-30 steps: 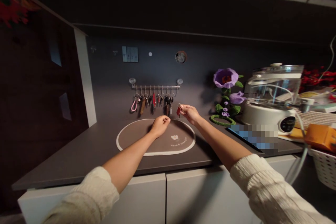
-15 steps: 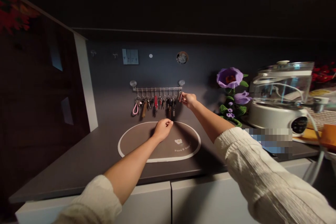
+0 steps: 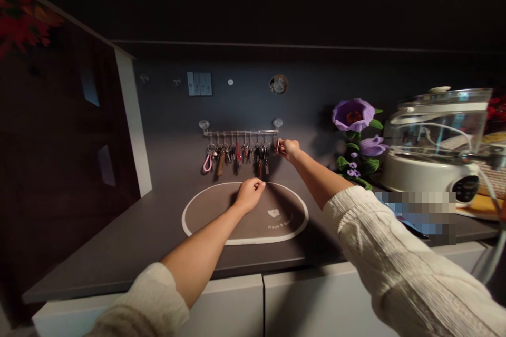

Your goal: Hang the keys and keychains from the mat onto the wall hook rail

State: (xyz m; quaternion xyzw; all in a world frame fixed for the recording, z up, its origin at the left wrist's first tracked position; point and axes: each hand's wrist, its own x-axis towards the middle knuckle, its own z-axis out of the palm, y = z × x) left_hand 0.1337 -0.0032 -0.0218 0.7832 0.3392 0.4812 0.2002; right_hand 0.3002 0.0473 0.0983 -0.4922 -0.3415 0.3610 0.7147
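Observation:
A clear key rack (image 3: 242, 132) is fixed to the dark wall, with several bunches of keys (image 3: 246, 151) hanging from its hooks. Among them are a pink loop strap (image 3: 207, 161), a brown tag (image 3: 221, 164) and a red piece (image 3: 238, 152). At the rack's right end my right hand (image 3: 289, 149) pinches a small reddish keychain (image 3: 278, 146); whether it hangs on the last hook I cannot tell. Lower down, my left hand (image 3: 250, 194) is closed above the oval brown mat (image 3: 213, 216). What its fingers hold, if anything, is hidden.
A purple flower plant (image 3: 353, 116) and a cream appliance with a clear cover (image 3: 435, 152) stand on the right. The dark counter (image 3: 130, 242) bears the mat. A deep dark shelf (image 3: 253, 10) hangs overhead, and a pale side panel (image 3: 132, 121) bounds the left.
The whole view has shifted slightly, so the scene sits a little further right. At the rack's end the reddish keychain in my right hand shows broader. My left hand keeps its place above the mat.

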